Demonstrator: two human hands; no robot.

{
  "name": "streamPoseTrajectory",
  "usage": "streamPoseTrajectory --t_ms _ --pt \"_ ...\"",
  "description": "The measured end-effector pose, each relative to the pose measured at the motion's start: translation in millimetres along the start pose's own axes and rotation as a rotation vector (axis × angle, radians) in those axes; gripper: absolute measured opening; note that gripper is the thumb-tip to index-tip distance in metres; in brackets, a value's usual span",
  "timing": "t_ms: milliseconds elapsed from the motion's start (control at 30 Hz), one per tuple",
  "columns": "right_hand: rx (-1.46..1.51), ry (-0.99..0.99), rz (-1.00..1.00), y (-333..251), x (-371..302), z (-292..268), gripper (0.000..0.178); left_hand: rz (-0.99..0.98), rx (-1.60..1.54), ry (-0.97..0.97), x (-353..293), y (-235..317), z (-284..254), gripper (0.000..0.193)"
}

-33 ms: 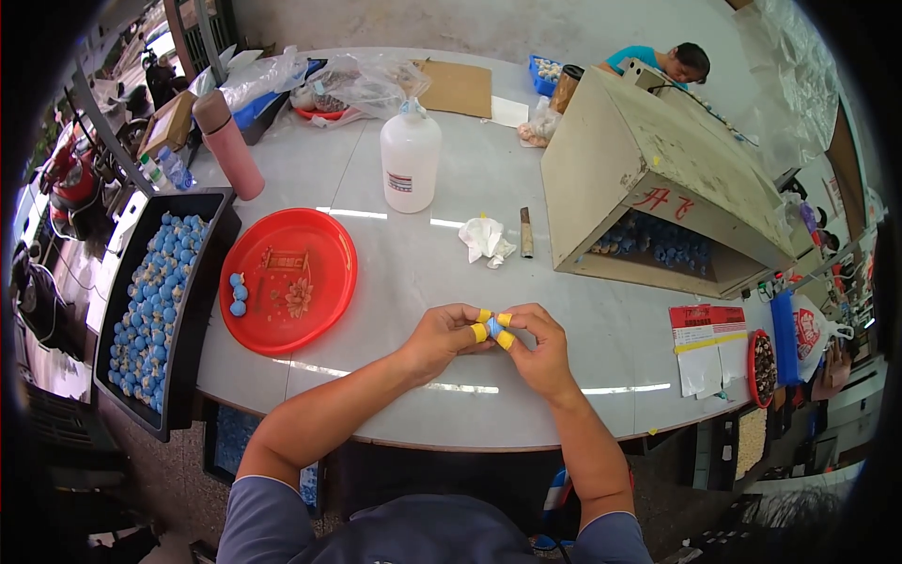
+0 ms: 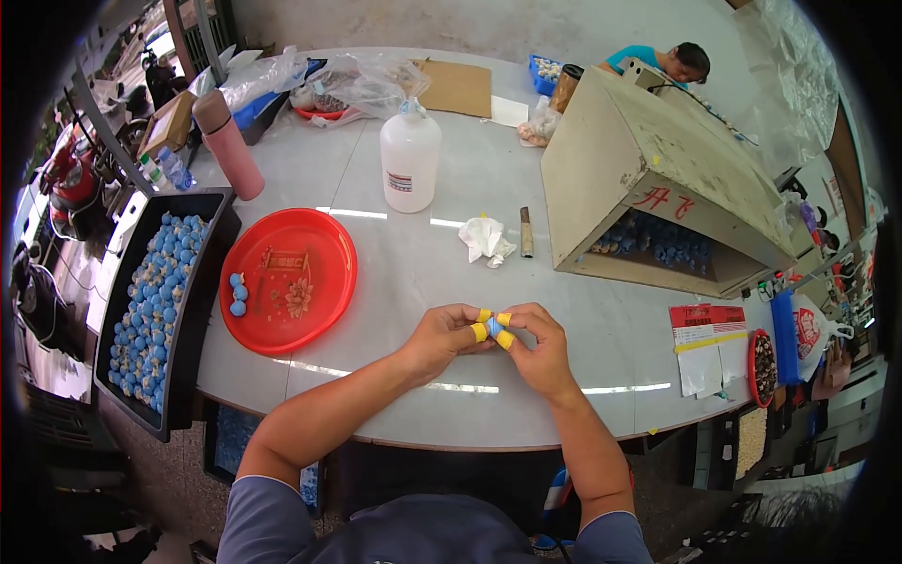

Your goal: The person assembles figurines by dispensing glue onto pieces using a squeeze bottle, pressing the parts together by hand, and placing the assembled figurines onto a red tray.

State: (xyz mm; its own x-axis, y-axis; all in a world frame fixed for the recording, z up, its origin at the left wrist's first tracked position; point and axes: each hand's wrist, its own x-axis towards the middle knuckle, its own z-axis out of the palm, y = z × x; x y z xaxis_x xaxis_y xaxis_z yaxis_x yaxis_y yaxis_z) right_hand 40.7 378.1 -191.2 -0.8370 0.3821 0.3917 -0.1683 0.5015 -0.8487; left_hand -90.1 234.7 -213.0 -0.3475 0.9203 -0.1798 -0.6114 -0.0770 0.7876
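1. Nothing moved since the earlier frame; both hands keep the same pose at table centre-front.
2. Small blue piece (image 2: 492, 326) sits between the fingertips of both hands, just above the white table (image 2: 601, 320).
3. Left hand (image 2: 442, 336): fingers curled in, yellow-capped tips pinching the blue piece from 9 o'clock.
4. Right hand (image 2: 537, 350): fingers pressed together, yellow-capped tips pinching the same piece from 3 o'clock.
5. Red plate (image 2: 310, 320) at 9 o'clock of the hands, near; it holds three small blue balls (image 2: 236, 293) on its left edge.
6. Black tray (image 2: 209, 282) further out at 9 o'clock, beside the plate, packed with blue and white balls (image 2: 150, 310).
7. Crumpled white tissue (image 2: 485, 239) at 12 o'clock of the hands; a short brown stick (image 2: 526, 231) just beside it.
8. White plastic bottle (image 2: 410, 160) upright at 11 o'clock, well apart.
9. Pink flask (image 2: 229, 148) upright at 10 o'clock, past the plate.
10. Big cardboard box (image 2: 658, 160) at 1 o'clock, lying on its side, open side facing the person; blue pieces (image 2: 658, 246) inside.
11. Papers (image 2: 709, 348) at 3 o'clock at the table edge.
12. Nothing lies between the hands and the plate.
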Motion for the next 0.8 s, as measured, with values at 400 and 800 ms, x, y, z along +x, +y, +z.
streamPoseTrajectory --t_ms 400,800 --pt "0.408 -0.069 0.423 9.2 -3.5 2.8 0.016 -0.112 -0.030 0.061 -4.8 9.5 8.9 0.032" --pt "0.528 0.021 0.649 -3.7 -5.1 16.5 0.024 -0.054 0.091 0.125 -7.7 2.5 16.1 0.021"
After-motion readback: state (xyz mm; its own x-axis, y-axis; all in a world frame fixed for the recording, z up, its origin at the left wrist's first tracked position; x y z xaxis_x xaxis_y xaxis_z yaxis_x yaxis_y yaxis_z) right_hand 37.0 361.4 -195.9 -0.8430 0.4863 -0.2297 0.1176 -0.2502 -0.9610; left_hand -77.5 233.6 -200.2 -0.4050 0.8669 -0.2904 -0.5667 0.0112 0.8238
